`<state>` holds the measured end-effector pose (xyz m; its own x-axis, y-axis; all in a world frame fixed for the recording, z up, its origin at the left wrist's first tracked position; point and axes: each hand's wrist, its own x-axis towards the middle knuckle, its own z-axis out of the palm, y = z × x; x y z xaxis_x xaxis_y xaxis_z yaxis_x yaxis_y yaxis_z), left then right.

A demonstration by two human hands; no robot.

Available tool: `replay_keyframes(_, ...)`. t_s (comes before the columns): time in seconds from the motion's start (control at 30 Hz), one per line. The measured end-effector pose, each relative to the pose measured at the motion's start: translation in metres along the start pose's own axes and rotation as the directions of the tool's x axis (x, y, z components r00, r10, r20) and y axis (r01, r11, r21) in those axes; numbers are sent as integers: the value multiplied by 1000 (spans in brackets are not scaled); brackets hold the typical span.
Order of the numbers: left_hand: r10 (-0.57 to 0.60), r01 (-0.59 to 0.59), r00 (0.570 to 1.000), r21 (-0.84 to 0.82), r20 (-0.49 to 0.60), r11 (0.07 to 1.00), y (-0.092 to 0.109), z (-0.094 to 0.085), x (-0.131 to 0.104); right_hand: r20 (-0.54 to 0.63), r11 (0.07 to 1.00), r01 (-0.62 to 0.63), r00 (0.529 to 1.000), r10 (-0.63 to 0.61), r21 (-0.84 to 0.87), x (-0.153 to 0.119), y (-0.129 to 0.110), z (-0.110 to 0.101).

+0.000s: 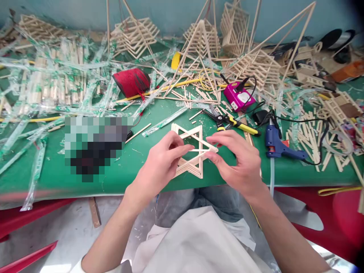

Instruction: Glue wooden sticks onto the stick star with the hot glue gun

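A six-pointed star of pale wooden sticks, built up in layers, lies on the green tabletop near its front edge. At its left side, my left hand is closed on the star, thumb and index finger brought together over the sticks. My right hand pinches the star's right point between thumb and fingers. Just beyond the right hand lie cutting pliers with yellow and black handles. To its right stands a blue glue gun with a black cord.
A red spool of cord, a magenta box and loose sticks lie beyond the hands. Wrapped stick bundles crowd the left. Stacked stick frames line the wall. A blurred-out dark object sits left. Red chairs flank the front edge.
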<state>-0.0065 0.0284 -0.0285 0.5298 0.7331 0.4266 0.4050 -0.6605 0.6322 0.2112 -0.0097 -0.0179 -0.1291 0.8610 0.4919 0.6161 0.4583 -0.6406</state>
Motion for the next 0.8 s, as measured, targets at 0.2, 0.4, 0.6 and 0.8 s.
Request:
replay_keyframes(0.2,43,-36,996,81,-79,996,0,3,-4,-105,961,-138,980,167,238,-14,4,22)
replay_keyframes(0.4,32,-28,999,127,-29,992,3,3,-8,-137,956,-85,982,127,279,-23,5,21)
replay_keyframes(0.6,-231,242,969,162,-83,957,9,-2,-39,-113,952,-150,976,185,266,-37,19,16)
replay_keyframes(0.8,-294,303,948,66,-119,951,12,15,-57,-99,943,-180,972,215,280,-28,32,16)
